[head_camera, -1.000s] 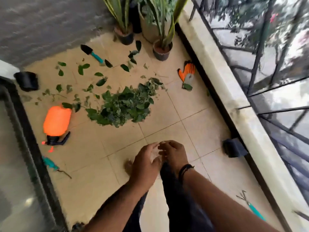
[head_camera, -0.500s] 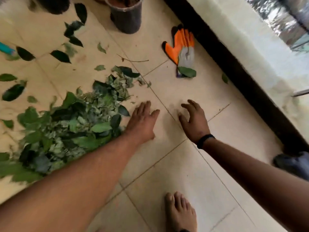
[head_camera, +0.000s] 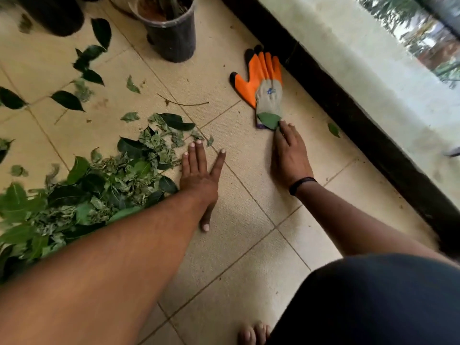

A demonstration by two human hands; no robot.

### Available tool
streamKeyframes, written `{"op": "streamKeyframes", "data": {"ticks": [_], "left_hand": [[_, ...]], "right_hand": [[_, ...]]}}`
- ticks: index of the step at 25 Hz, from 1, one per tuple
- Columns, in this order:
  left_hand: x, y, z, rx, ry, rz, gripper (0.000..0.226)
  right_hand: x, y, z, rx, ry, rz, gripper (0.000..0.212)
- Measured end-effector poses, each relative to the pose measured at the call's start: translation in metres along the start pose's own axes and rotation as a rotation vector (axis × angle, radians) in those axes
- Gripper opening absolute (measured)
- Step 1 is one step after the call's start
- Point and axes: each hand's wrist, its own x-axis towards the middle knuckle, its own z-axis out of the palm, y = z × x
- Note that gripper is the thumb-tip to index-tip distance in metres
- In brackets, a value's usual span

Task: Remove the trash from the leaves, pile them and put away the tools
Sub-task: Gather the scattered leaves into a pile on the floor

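Hands (head_camera: pixel 199 175) flat beside leaf pile (head_camera: pixel 82 195)

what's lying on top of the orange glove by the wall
A single green leaf lies over the cuff end of the glove, and the right hand reaches its edge with its fingertips. The cuff under the leaf is hidden.

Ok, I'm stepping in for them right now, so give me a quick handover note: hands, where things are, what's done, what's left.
Left hand: flat on the tile, fingers straight, at the leaf pile's edge.
Right hand: fingertips at the leaf lying on the orange glove's cuff; grip not clear.
Done: most leaves heaped at left.
Left: loose leaves near the pot and one by the wall; glove not yet put away.
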Motion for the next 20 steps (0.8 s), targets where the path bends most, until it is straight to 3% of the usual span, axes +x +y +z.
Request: {"op": "streamKeyframes", "data": {"ticks": [6, 11, 16, 20], "left_hand": [[0.007, -0.001, 0.000, 0.016, -0.133, -0.027, 0.184], [0.006, -0.002, -0.002, -0.004, -0.142, -0.002, 0.187], [0.005, -0.003, -0.004, -0.008, -0.144, 0.011, 0.187], [0.005, -0.003, -0.002, -0.026, -0.135, 0.022, 0.187]], "right_hand": [[-0.006, 0.011, 0.021, 0.072, 0.144, -0.053, 0.054], [-0.006, 0.013, 0.023, 0.040, 0.108, -0.075, 0.038], [-0.004, 0.011, 0.027, -0.124, 0.113, -0.067, 0.054], [-0.033, -0.001, 0.029, -0.053, 0.122, -0.010, 0.056]]}}
